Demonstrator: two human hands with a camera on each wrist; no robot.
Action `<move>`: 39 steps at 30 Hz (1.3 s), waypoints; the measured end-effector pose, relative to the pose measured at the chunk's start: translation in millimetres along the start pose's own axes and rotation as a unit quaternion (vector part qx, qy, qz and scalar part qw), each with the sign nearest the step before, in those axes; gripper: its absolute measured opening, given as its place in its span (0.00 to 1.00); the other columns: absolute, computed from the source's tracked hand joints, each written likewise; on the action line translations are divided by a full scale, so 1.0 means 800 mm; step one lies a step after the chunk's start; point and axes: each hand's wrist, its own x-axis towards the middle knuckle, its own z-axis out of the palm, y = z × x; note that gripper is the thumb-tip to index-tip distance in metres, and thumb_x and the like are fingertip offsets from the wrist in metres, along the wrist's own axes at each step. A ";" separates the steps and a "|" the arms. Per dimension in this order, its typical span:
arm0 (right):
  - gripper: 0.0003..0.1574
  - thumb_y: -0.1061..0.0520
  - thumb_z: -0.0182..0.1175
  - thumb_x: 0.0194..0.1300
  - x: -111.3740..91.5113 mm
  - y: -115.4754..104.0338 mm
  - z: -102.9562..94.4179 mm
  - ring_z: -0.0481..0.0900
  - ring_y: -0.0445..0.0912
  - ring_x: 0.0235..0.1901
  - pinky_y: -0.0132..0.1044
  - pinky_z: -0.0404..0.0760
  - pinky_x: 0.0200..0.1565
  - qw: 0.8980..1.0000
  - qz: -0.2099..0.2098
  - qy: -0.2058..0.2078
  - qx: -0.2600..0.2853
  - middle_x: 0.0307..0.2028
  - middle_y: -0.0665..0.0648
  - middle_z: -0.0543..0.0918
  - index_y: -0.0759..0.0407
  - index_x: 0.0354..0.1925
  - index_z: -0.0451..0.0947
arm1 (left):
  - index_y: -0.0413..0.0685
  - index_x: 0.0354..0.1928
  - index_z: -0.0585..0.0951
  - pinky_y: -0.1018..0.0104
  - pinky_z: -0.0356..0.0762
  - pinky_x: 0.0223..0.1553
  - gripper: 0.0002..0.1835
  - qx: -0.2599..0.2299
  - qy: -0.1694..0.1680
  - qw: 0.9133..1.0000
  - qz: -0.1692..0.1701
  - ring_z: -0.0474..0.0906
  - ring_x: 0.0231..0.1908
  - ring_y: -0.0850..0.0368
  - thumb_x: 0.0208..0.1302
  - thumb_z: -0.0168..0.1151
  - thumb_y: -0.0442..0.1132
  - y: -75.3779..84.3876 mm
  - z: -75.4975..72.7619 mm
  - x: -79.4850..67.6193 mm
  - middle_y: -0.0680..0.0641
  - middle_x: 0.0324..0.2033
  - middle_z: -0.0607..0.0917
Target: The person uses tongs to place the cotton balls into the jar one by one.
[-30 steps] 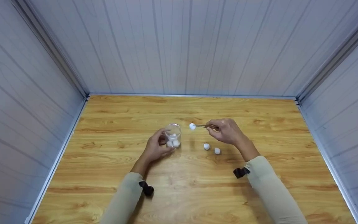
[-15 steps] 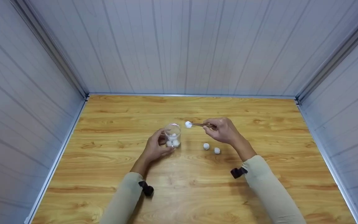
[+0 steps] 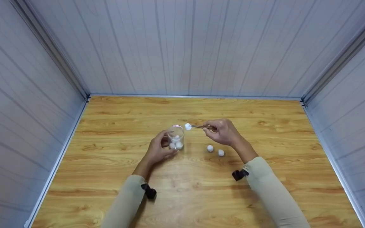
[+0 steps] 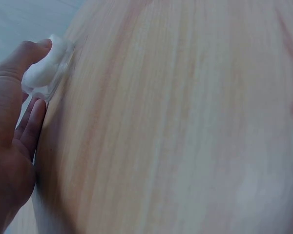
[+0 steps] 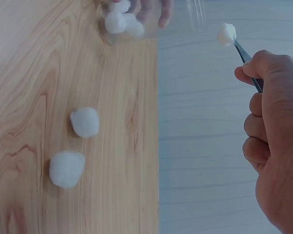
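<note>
My left hand (image 3: 157,149) grips a clear glass beaker (image 3: 176,130) from its left side, thumb in front and fingers behind. Several white cotton balls (image 5: 116,22) lie in the bottom of the beaker, seen through its wall. In my right hand (image 3: 223,131) I pinch metal tweezers (image 5: 242,52) between thumb and forefinger, the other fingers curled in. The tweezers' tips hold one cotton ball (image 3: 188,126), raised just right of the beaker's rim. Two loose cotton balls, one nearer the beaker (image 3: 210,148) and another farther right (image 3: 221,153), rest on the table below my right hand.
The wood-grain table (image 3: 182,196) is enclosed by pale panel walls, with the back wall (image 3: 182,50) beyond its far edge. A small black camera (image 3: 240,174) sits on the right wrist and another black camera (image 3: 149,192) on the left.
My right hand has moved left with the tweezers, bringing the pinched cotton ball closer to the beaker's rim. The left hand and beaker have stayed in place.
</note>
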 end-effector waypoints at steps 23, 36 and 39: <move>0.10 0.59 0.68 0.78 0.015 -0.014 0.015 0.87 0.51 0.25 0.42 0.84 0.30 1.000 0.000 -0.002 0.012 0.38 0.62 0.97 0.63 0.49 0.93 | 0.46 0.78 0.75 0.53 0.90 0.68 0.43 0.011 -0.004 1.000 -0.022 0.87 0.63 0.41 0.61 0.84 0.29 0.002 0.000 0.001 0.36 0.63 0.85; 0.10 0.60 0.68 0.78 0.024 -0.022 0.024 0.92 0.53 0.30 0.50 0.92 0.34 1.000 -0.008 -0.005 0.010 0.40 0.63 0.97 0.63 0.49 0.92 | 0.43 0.78 0.75 0.51 0.90 0.68 0.44 0.008 0.002 1.000 -0.017 0.87 0.64 0.40 0.61 0.84 0.28 0.002 0.001 0.002 0.34 0.63 0.85; 0.11 0.60 0.67 0.78 0.026 -0.024 0.026 0.93 0.53 0.31 0.51 0.93 0.35 1.000 -0.005 -0.005 0.011 0.41 0.63 0.97 0.63 0.50 0.93 | 0.42 0.78 0.75 0.53 0.90 0.67 0.44 0.002 0.002 1.000 -0.010 0.88 0.64 0.38 0.60 0.84 0.27 0.001 0.002 0.003 0.33 0.62 0.86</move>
